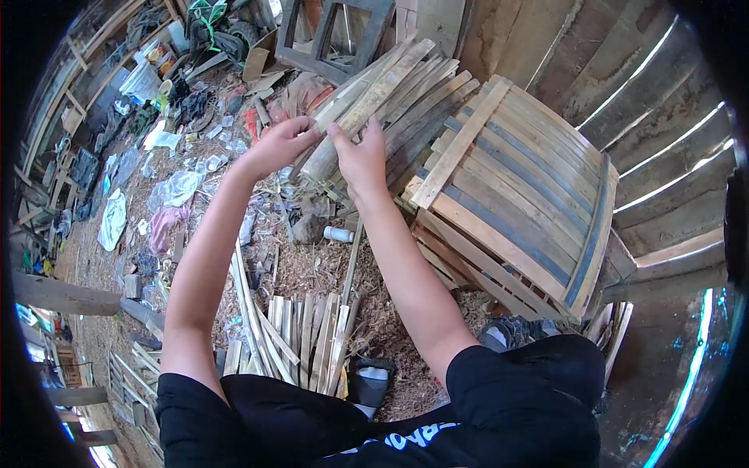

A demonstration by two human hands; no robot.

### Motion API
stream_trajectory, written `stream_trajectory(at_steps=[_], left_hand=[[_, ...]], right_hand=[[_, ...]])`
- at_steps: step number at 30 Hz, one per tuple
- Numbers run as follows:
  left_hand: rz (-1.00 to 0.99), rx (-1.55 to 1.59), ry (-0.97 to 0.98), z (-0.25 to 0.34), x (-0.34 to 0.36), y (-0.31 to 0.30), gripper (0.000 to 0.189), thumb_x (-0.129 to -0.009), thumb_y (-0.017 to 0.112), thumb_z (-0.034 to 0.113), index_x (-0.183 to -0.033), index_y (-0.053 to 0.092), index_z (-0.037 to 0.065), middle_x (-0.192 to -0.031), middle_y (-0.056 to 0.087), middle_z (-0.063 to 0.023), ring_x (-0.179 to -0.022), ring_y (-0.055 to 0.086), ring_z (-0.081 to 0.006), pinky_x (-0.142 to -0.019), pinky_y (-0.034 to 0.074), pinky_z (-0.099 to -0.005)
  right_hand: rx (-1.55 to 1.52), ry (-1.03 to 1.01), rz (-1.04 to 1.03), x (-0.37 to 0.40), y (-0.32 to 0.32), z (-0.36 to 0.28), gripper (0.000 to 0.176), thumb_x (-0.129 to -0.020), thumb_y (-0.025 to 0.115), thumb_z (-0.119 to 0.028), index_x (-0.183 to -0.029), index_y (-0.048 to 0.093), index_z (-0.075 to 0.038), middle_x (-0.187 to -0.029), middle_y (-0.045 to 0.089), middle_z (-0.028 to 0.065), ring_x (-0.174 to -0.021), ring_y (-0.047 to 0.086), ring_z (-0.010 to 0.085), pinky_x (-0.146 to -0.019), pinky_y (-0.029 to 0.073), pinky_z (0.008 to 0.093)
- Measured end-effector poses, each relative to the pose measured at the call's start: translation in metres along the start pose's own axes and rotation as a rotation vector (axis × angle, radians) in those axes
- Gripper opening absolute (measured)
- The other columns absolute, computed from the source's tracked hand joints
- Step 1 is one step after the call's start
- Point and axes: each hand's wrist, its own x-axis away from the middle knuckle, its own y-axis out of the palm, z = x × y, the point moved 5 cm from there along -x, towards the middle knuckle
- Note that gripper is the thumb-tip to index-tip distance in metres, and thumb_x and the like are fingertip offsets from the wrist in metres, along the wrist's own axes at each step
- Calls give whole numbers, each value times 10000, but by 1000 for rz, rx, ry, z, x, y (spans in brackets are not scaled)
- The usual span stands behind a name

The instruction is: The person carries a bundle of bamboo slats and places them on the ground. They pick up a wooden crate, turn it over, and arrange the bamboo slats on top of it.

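Note:
Both arms reach forward to a stack of long wooden slats [398,93] at the upper middle. My left hand [285,144] is at the near left end of the stack, its fingers curled together; what they hold, if anything, is too small to make out. Just to the right, my right hand [361,152] has its thumb and fingers around the near part of a pale slat on top. To the right of the stack stands a slatted wooden crate [515,183]. More short slats [300,335] lie close to my body.
A white bottle [338,234] lies on the debris-covered ground below my hands. Rags and plastic litter spread to the left, with a white bucket [142,82] farther back. A dark wooden frame [335,39] leans behind the stack. Plank walls [671,117] close off the right.

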Motion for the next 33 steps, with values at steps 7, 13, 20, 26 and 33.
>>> stream_trajectory(at_steps=[7, 13, 20, 26, 33], left_hand=[[-68, 148, -154, -32, -58, -5, 377, -1114, 633, 336, -1331, 702, 36, -1166, 722, -21, -1042, 622, -102, -937, 513, -303], [119, 275, -342, -75, -80, 0, 359, -1089, 660, 283, -1344, 704, 34, -1200, 744, -47, -1085, 667, -125, -940, 538, -316], [247, 300, -389, -87, -67, -14, 324, -1065, 672, 244, -1318, 724, 47, -1174, 752, -54, -1018, 695, -135, -862, 560, -306], [430, 491, -319, -96, -57, -18, 323, -1030, 692, 264, -1198, 759, -4, -1015, 779, -74, -937, 730, -155, -750, 565, -320], [581, 628, -209, -88, -48, -7, 340, -1058, 659, 276, -1219, 721, -18, -1080, 780, -70, -955, 733, -160, -880, 560, -309]], right_hand=[[-17, 63, 80, -56, 2, 37, 569, -970, 791, -90, -1439, 505, 58, -1319, 691, 174, -1163, 685, 247, -995, 541, 368], [208, 91, 286, -52, 5, 52, 775, -963, 801, -142, -1565, 383, 109, -1469, 605, 240, -1326, 616, 309, -1126, 477, 392], [218, 117, 159, -51, 9, 47, 898, -944, 799, -181, -1601, 287, 155, -1534, 531, 319, -1415, 558, 354, -1196, 421, 399], [323, 103, 26, -50, 16, 46, 873, -916, 747, -159, -1561, 293, 215, -1568, 449, 418, -1502, 450, 482, -1276, 332, 442], [315, 18, -82, -41, 26, 40, 899, -967, 643, -217, -1645, 190, 162, -1691, 251, 421, -1627, 225, 477, -1344, 172, 431]])
